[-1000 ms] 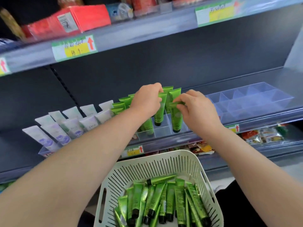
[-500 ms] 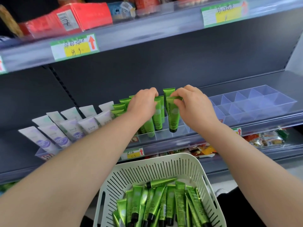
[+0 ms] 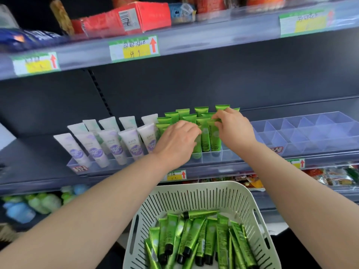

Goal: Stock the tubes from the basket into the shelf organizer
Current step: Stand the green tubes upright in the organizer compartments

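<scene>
Green tubes (image 3: 206,136) stand upright, caps down, in the clear shelf organizer (image 3: 213,157) on the middle shelf (image 3: 38,171); more lie loose in the white slotted basket (image 3: 194,197) near the camera. Right hand (image 3: 234,126) pinches the crimped top of a front-row green tube. Left hand (image 3: 177,143) rests against the tubes just left of it, fingers curled; whether it grasps one, cannot tell. White-purple tubes (image 3: 116,146) stand left of the green ones. Empty clear compartments (image 3: 310,133) to the right. Red box (image 3: 134,18) on the top shelf.
</scene>
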Tool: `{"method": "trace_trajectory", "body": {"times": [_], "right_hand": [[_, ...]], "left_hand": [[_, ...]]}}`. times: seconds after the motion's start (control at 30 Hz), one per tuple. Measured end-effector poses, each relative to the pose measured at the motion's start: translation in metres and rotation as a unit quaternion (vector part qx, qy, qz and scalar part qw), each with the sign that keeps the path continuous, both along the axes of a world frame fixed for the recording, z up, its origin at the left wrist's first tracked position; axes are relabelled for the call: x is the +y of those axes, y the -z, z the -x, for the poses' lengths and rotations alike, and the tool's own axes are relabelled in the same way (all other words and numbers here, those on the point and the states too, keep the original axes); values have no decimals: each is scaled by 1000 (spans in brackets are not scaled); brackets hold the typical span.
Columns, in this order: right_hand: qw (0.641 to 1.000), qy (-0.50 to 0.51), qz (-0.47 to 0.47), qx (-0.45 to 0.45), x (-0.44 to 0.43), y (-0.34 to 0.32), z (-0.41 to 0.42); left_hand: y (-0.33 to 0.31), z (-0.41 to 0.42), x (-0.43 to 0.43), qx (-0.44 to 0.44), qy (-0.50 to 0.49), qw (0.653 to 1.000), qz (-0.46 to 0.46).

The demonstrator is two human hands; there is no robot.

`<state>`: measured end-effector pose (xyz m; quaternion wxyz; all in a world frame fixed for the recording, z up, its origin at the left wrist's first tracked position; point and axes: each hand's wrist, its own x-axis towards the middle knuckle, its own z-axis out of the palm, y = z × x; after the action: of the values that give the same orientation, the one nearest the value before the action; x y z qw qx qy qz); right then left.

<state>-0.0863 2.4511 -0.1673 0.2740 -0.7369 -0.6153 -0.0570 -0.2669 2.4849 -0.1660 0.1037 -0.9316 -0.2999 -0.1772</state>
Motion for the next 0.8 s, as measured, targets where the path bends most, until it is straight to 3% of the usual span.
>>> {"method": "trace_trajectory", "body": {"times": [0.23, 0.57, 0.8], "right_hand": [[999, 4, 36, 20, 3, 14, 5], [993, 18, -113, -29, -32, 36, 31], [998, -23, -47, -29, -64, 97, 51]], "left_hand": [[14, 19, -1, 8, -4, 1000, 21], [42, 21, -16, -10, 22, 999, 36], [85, 33, -33, 8, 26, 997, 75]]}}
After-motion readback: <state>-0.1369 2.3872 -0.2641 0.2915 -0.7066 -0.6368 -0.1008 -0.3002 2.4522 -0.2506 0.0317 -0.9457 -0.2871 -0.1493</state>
